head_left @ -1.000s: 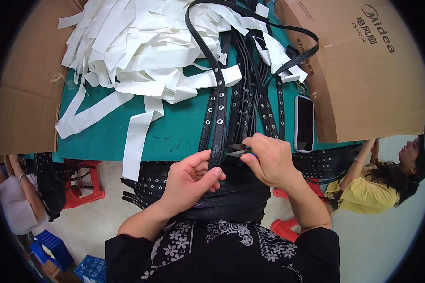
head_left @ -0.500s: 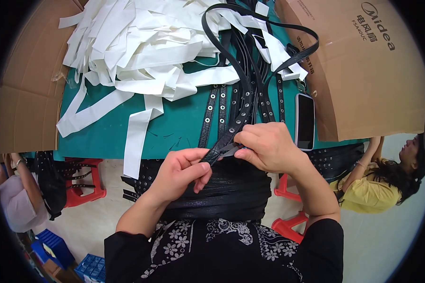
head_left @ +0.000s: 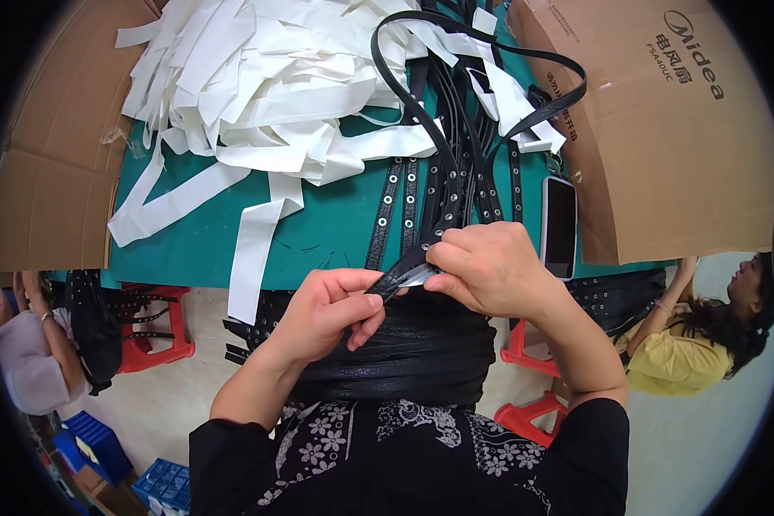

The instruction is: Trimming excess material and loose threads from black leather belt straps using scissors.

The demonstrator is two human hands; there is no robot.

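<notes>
Left hand (head_left: 331,314) pinches end of black eyeleted leather-look strap (head_left: 411,261) between thumb and fingers; strap, near upright a second ago, now slants up rightward. Right hand (head_left: 490,271) curled round small silver-bladed cutter (head_left: 416,278), blades now along strap. Beyond, white flat fabric strips (head_left: 258,95) heaped as before.

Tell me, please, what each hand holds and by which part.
Left hand: black eyeleted strap, near its lower end. Right hand: metal-bladed tool, held behind the blade.
</notes>
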